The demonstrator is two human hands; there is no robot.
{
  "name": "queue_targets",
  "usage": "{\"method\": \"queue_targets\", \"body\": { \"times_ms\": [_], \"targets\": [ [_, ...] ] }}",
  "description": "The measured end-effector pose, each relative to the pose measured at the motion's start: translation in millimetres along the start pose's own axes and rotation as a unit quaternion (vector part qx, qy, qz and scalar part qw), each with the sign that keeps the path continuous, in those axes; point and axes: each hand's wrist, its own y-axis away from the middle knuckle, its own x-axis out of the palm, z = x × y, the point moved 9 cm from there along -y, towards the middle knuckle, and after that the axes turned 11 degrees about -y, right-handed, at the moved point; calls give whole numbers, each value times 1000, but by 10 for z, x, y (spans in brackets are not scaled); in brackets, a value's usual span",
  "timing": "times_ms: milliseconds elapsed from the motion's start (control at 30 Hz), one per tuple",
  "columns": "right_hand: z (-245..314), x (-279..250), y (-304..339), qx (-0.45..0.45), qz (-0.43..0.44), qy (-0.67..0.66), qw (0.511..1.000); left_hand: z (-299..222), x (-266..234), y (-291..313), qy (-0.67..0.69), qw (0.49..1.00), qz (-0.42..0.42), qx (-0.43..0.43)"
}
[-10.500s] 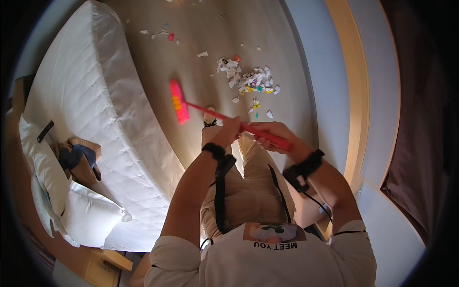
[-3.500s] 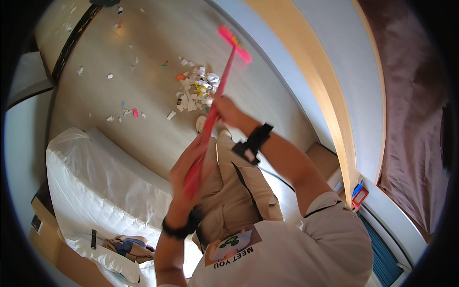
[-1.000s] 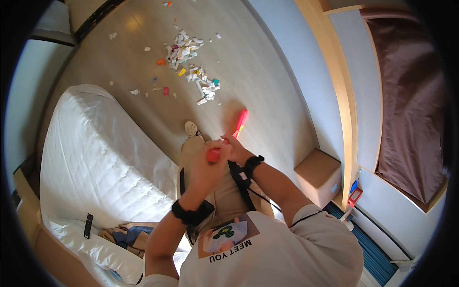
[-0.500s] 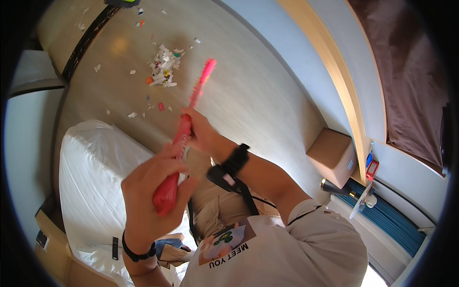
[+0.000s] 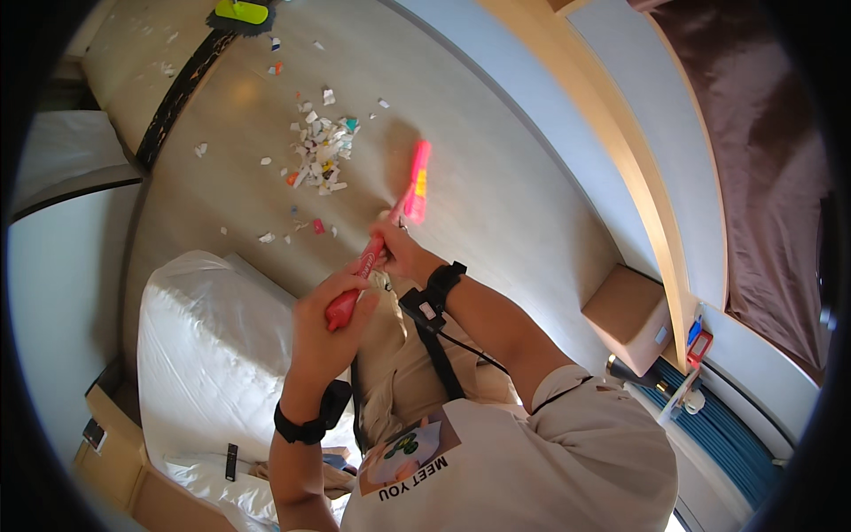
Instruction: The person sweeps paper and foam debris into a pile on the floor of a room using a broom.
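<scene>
My left hand (image 5: 324,324) is closed around the thick near end of a long red thing (image 5: 370,254) with pale printing on its side. My right hand (image 5: 403,253) grips it further along. Its far end is bright pink with a yellow patch and is a little blurred. Its exact kind I cannot make out. It slants away from me to the right, in the air above the floor. Beyond it lies a heap of torn paper scraps (image 5: 324,152), mostly white with a few orange, green and yellow bits. Several loose scraps are scattered around the heap.
A white-covered bed or cushion (image 5: 204,346) is at the left, with a black remote (image 5: 231,462) on it. A green-and-grey brush head (image 5: 241,14) rests at the far left by a dark floor strip (image 5: 183,102). A cardboard box (image 5: 625,306) stands right, near a blue curtain (image 5: 736,452).
Both hands and the red thing have moved right within the picture. The thing's far end has swung lower and turned to show its yellow patch. The view has shifted, bringing in more of the brush head.
</scene>
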Motion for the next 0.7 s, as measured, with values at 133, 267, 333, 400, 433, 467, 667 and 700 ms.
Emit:
{"method": "queue_targets", "body": {
  "times_ms": [133,267,333,400,433,467,667,700],
  "targets": [
    [267,436,461,-78,-53,31,995,-777,-201,-47,-147,979,-3,143],
    [647,435,829,-91,-137,126,978,-682,-162,-122,-69,987,-72,126],
    [823,140,608,-55,-165,103,979,-356,-49,-372,-27,998,-39,51],
    [914,-115,292,-27,-238,116,964,15,19,-494,16,999,-12,-31],
    [914,-112,172,-19,-238,133,962,164,35,-538,19,998,-17,-51],
    [900,-104,72,-8,-247,170,954,274,-8,-584,22,997,-19,-68],
    [376,1499,-61,-90,-93,167,977,-262,-1355,-361,-85,966,-167,177],
    [240,1807,-77,-89,-81,181,976,-385,-1549,-221,-145,929,-213,265]
  ]
}}
